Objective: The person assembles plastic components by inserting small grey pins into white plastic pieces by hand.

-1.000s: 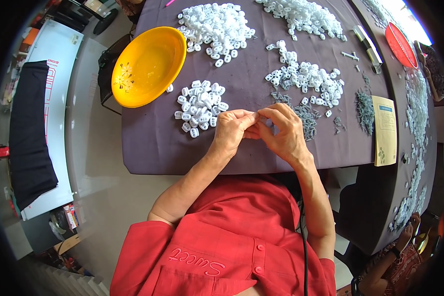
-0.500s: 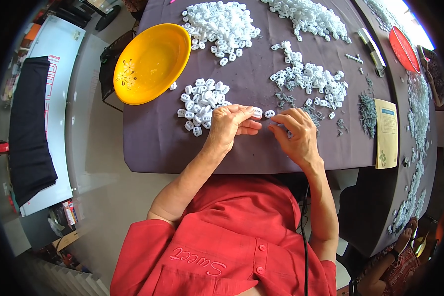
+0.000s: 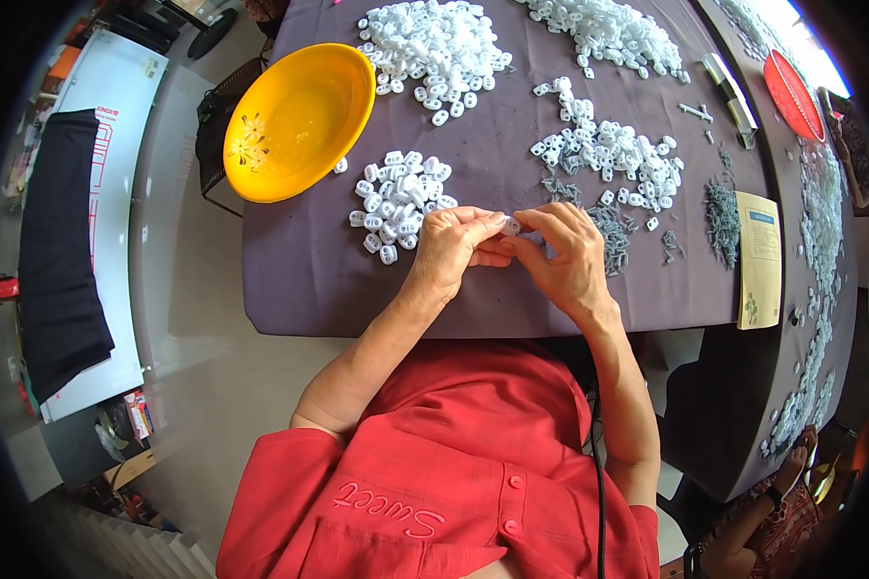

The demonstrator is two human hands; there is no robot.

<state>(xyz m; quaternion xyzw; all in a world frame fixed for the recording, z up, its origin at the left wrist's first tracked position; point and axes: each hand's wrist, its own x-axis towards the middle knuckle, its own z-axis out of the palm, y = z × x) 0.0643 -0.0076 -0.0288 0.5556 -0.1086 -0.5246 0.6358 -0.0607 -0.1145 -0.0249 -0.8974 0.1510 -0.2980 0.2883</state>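
Just above the near edge of the table, my left hand (image 3: 453, 247) pinches a small white two-holed plastic piece (image 3: 510, 227) between thumb and fingers. My right hand (image 3: 563, 253) is closed at the other side of the same piece, thumb and forefinger against it; whether a smaller part is also in its fingertips is hidden. Left of my left hand lies a small pile of similar white pieces (image 3: 396, 205). Beyond my right hand are loose small grey parts (image 3: 612, 236) and another group of white pieces (image 3: 637, 159).
A yellow bowl (image 3: 304, 116) stands at the table's left edge. Larger white heaps (image 3: 430, 43) lie at the back. On the right are a grey heap (image 3: 720, 227), a tan booklet (image 3: 759, 261) and a red basket (image 3: 792, 95) on a second table. Another person's arm (image 3: 743, 540) shows at lower right.
My right hand has moved left and its fingers have closed on the white piece in my left hand. My left hand has hardly moved.
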